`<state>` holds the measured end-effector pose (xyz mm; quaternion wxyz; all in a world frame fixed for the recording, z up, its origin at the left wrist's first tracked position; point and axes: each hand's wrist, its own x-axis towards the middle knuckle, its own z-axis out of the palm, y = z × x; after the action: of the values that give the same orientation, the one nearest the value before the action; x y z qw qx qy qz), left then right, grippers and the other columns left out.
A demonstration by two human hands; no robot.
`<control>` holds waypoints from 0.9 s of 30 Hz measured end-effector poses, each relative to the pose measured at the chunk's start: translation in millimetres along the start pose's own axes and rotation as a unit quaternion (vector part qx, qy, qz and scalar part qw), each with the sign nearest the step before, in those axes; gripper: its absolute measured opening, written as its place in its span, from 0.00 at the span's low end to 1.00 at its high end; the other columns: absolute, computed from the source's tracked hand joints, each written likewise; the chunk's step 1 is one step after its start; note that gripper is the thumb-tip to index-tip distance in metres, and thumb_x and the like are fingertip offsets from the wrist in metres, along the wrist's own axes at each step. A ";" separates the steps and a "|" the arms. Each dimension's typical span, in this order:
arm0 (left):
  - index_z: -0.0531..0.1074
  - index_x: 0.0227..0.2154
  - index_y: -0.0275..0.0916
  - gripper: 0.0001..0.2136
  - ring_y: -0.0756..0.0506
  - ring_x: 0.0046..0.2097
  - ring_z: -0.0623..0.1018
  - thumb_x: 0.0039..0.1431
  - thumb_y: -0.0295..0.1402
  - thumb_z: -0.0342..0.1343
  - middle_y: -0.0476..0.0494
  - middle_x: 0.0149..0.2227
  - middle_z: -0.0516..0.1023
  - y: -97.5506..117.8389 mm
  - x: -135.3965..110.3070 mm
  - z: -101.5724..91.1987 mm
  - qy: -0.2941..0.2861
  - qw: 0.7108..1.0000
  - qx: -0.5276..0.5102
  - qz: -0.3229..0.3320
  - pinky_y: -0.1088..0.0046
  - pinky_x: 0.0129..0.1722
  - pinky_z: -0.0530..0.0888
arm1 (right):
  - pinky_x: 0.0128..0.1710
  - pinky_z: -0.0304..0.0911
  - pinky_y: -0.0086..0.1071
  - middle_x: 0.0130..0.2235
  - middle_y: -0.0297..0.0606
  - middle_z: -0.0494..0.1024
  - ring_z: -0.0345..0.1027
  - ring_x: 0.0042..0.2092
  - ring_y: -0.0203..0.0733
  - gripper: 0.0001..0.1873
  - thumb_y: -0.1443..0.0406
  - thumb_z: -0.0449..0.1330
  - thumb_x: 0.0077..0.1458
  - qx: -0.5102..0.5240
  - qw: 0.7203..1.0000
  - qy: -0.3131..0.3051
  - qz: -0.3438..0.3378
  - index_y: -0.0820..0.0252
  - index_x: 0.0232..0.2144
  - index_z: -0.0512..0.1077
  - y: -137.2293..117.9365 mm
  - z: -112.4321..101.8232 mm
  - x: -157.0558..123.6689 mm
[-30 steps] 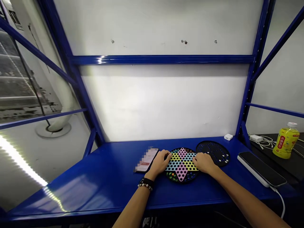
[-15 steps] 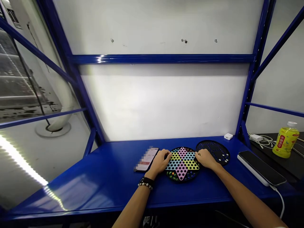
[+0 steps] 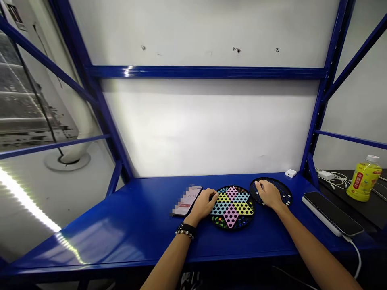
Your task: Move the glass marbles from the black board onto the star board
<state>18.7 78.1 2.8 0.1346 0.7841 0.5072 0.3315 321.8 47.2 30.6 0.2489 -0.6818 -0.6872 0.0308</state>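
A round Chinese checkers board with a pink, yellow and blue star full of holes lies on the blue table. Small coloured pieces sit in the compartments around its star. My left hand is at the board's left edge, its fingers curled over the rim. My right hand hovers over or touches the black round tray to the right of the board. Its thumb and forefinger are slightly apart, with nothing visible between them. A few white pieces show in the tray beside this hand, which hides part of it.
A phone showing a timer lies left of the board. Another phone rests on a white block with a cable at the right. A small white case is near the back wall. A yellow drink bottle stands beyond the blue frame post.
My right hand has left the board's right edge and moved right, over the black tray. My left hand stays at the board's left edge. The view has shifted slightly.
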 end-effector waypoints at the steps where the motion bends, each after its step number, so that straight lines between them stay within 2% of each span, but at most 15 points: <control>1: 0.74 0.35 0.41 0.16 0.41 0.43 0.75 0.64 0.45 0.45 0.42 0.39 0.79 0.5 -0.2 -0.4 -0.002 1.000 -0.001 -0.001 0.62 0.46 0.70 | 0.33 0.53 0.29 0.37 0.37 0.78 0.70 0.37 0.39 0.26 0.51 0.40 0.69 -0.001 0.999 -0.021 -0.032 0.56 0.33 0.72 -7.4 2.8 -3.5; 3: 0.74 0.36 0.41 0.17 0.40 0.43 0.75 0.64 0.46 0.45 0.41 0.39 0.79 0.9 -0.3 -0.7 -0.005 1.000 -0.001 -0.004 0.62 0.46 0.71 | 0.33 0.53 0.29 0.36 0.37 0.77 0.70 0.36 0.39 0.22 0.52 0.46 0.67 -0.018 0.994 -0.068 -0.084 0.57 0.31 0.72 -20.0 8.9 -10.3; 5: 0.74 0.36 0.41 0.17 0.40 0.44 0.75 0.64 0.46 0.45 0.41 0.40 0.79 0.6 -0.1 -0.6 -0.005 1.000 0.003 -0.005 0.62 0.47 0.70 | 0.34 0.54 0.29 0.36 0.38 0.78 0.70 0.37 0.40 0.19 0.55 0.50 0.65 -0.051 0.989 -0.095 -0.103 0.58 0.30 0.73 -28.0 13.7 -15.4; 13: 0.74 0.35 0.41 0.16 0.41 0.43 0.76 0.65 0.45 0.45 0.42 0.39 0.79 1.3 -0.3 -0.7 0.002 1.000 0.004 -0.005 0.64 0.45 0.70 | 0.38 0.58 0.31 0.39 0.44 0.80 0.74 0.41 0.44 0.24 0.58 0.45 0.67 -0.119 0.975 -0.132 -0.135 0.61 0.31 0.77 -31.5 15.7 -18.0; 19: 0.75 0.35 0.41 0.16 0.41 0.43 0.76 0.64 0.45 0.46 0.43 0.38 0.79 2.9 -0.8 -1.7 0.004 1.000 0.002 -0.003 0.64 0.45 0.70 | 0.36 0.56 0.32 0.36 0.44 0.80 0.74 0.38 0.44 0.25 0.58 0.44 0.67 -0.122 0.972 -0.127 -0.156 0.61 0.29 0.76 -29.7 19.1 -18.1; 23: 0.74 0.35 0.41 0.16 0.41 0.43 0.76 0.65 0.44 0.45 0.42 0.39 0.79 1.9 -0.2 -1.0 -0.001 1.000 0.004 -0.004 0.64 0.45 0.70 | 0.33 0.53 0.31 0.33 0.41 0.79 0.72 0.35 0.41 0.26 0.58 0.44 0.68 -0.089 0.977 -0.116 -0.158 0.61 0.26 0.74 -25.5 21.3 -15.5; 27: 0.74 0.35 0.41 0.16 0.41 0.43 0.76 0.65 0.45 0.45 0.43 0.39 0.79 -0.6 0.2 0.5 0.000 1.000 0.005 0.001 0.64 0.45 0.70 | 0.32 0.51 0.30 0.31 0.38 0.78 0.70 0.33 0.38 0.26 0.58 0.42 0.69 -0.035 0.993 -0.063 -0.089 0.60 0.25 0.71 -12.6 14.6 -6.0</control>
<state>18.6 78.6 2.2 0.1304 0.7852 0.5078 0.3296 304.2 45.0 20.8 0.1827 -0.6226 -0.7604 0.0277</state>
